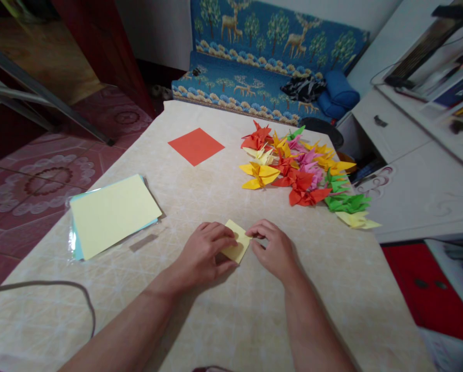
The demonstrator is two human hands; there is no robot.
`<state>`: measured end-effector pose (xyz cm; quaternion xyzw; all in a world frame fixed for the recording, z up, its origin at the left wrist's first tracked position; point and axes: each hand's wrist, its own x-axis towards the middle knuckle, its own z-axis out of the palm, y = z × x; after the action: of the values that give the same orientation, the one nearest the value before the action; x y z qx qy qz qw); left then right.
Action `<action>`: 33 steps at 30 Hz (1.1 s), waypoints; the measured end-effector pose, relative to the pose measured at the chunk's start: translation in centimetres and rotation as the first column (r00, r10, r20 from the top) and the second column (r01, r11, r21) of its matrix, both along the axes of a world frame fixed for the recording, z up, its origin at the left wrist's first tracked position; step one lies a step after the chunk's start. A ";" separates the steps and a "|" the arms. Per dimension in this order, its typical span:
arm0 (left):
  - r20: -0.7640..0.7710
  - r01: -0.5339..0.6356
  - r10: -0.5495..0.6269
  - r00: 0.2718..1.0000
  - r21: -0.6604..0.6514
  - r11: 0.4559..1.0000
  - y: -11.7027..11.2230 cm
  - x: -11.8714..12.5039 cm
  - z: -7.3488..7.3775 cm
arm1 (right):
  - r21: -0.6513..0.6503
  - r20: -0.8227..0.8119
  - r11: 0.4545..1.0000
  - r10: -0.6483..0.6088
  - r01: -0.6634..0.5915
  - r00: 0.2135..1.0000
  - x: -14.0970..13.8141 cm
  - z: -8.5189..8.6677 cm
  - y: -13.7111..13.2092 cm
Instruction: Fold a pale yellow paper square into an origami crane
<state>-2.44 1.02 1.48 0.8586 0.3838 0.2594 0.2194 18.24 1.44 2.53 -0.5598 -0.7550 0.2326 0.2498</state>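
A small folded piece of yellow paper (237, 243) lies on the beige table (200, 201) in front of me. My left hand (205, 252) presses on its left side, fingers curled over it. My right hand (273, 249) pinches its right edge with thumb and fingertips. Both hands touch the paper at once.
A pile of several folded paper cranes (301, 170) in red, yellow, pink and green lies at the right rear. A red paper square (196, 145) sits farther back. A stack of pale yellow sheets (113, 213) lies left. A cable (61, 289) crosses the near left corner. A white cabinet (410, 170) stands right.
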 end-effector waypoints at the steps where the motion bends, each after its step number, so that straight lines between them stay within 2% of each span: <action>1: -0.001 0.008 -0.008 1.000 0.000 1.000 -0.2 0.0 0.1 | -0.002 0.004 1.000 -0.007 0.007 1.000 0.0 0.0 0.0; 11: -0.021 -0.063 0.063 0.998 -0.008 0.998 -1.5 0.9 0.3 | -0.016 0.014 1.000 -0.009 0.010 1.000 0.0 0.1 0.0; 19: -0.022 -0.040 0.040 0.999 0.015 0.999 -1.6 1.1 0.5 | -0.023 0.023 1.000 -0.007 0.007 1.000 0.1 0.1 -0.1; 27: 0.012 -0.084 0.084 0.996 0.127 0.988 -1.4 1.2 -0.5 | -0.078 -0.031 0.995 0.059 -0.061 0.998 0.8 0.0 -0.1; 33: -0.007 -0.117 0.121 0.993 0.190 0.975 -1.2 1.2 -1.1 | -0.118 -0.106 0.991 0.045 -0.058 0.993 1.0 -0.3 0.0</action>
<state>-1.19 -0.21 0.36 0.8534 0.4103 0.2994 0.1173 19.28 1.48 2.21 -0.5415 -0.7400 0.3129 0.2478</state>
